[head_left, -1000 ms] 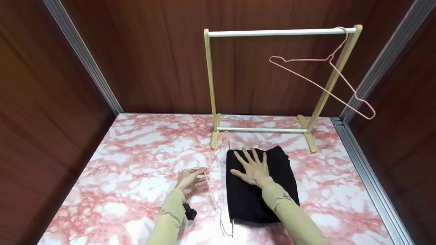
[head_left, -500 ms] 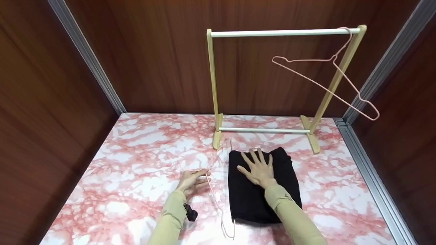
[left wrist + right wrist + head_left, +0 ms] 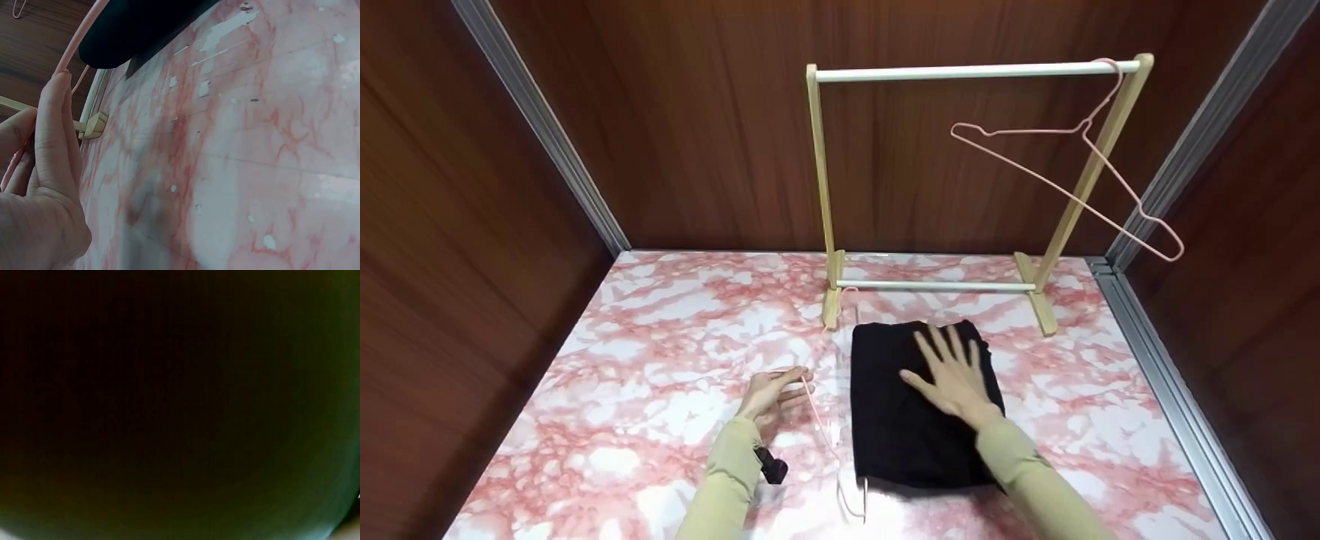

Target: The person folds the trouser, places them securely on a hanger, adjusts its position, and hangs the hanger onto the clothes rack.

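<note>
A black folded cloth garment [image 3: 889, 427] lies on the table; its exact kind is hidden by the folds. My right hand [image 3: 956, 382] rests on its right part with fingers spread. One straight bar of a pink wire hanger runs along the garment's left edge, inside the cloth, its ends showing above and below. My left hand [image 3: 772, 394] pinches that hanger [image 3: 816, 412] between thumb and fingers, left of the garment. In the left wrist view the hanger wire [image 3: 77, 42] passes through the fingertips. The right wrist view is almost wholly dark.
A clothes rack [image 3: 930, 73] with wooden posts and white bars stands behind the garment. Another pink hanger [image 3: 1035, 174] hangs at its right end. Brown wood-look panels surround the marbled red-and-white table [image 3: 615, 420]. A black wrist device [image 3: 772, 466] sits at my left sleeve.
My right hand has slid to the right across the garment. The left hand keeps its pinch on the hanger in nearly the same place. The head view has shifted slightly.
</note>
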Demonstrator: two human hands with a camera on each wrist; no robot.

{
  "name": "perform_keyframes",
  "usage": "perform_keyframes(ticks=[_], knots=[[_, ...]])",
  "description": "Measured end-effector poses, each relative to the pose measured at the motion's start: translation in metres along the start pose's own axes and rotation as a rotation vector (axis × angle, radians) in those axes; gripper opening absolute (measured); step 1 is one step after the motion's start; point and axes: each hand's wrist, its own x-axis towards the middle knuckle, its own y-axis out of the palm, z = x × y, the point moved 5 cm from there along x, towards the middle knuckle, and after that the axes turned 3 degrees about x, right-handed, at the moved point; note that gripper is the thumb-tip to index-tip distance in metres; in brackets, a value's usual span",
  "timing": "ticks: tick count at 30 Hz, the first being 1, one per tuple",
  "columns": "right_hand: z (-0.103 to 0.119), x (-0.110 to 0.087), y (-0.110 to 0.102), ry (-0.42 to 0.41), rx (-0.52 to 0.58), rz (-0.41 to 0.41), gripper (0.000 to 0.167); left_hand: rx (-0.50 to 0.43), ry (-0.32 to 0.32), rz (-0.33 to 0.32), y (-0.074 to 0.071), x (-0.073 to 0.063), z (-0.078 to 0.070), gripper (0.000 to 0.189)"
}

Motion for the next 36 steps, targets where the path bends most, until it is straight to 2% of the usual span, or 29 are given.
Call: perform_keyframes(ticks=[4,7,13,20,30,33,36], knots=[[-0.027,-0.015,-0.005,0.076,0.001,0.033,0.085,0.001,0.005,-0.011,-0.001,-0.001,-0.005,0.039],[-0.045,-0.023,-0.005,0.131,0.04,0.074,0.084,0.016,0.006,0.004,0.001,-0.002,-0.011,0.044],[-0.062,-0.03,-0.003,0.174,0.168,0.1,0.083,0.006,0.024,0.017,0.012,-0.005,-0.031,0.039],[-0.067,-0.034,-0.008,0.208,0.276,-0.014,0.083,0.038,0.085,0.04,0.03,-0.01,-0.059,0.036],[-0.07,-0.036,-0.018,0.312,0.42,-0.204,0.064,0.026,0.181,0.079,0.068,-0.02,-0.104,0.03],[-0.071,-0.035,-0.018,0.338,0.462,-0.211,0.062,0.02,0.199,0.084,0.079,-0.022,-0.112,0.028],[-0.071,-0.037,-0.017,0.366,0.485,-0.177,0.062,0.02,0.217,0.077,0.088,-0.024,-0.117,0.027]])
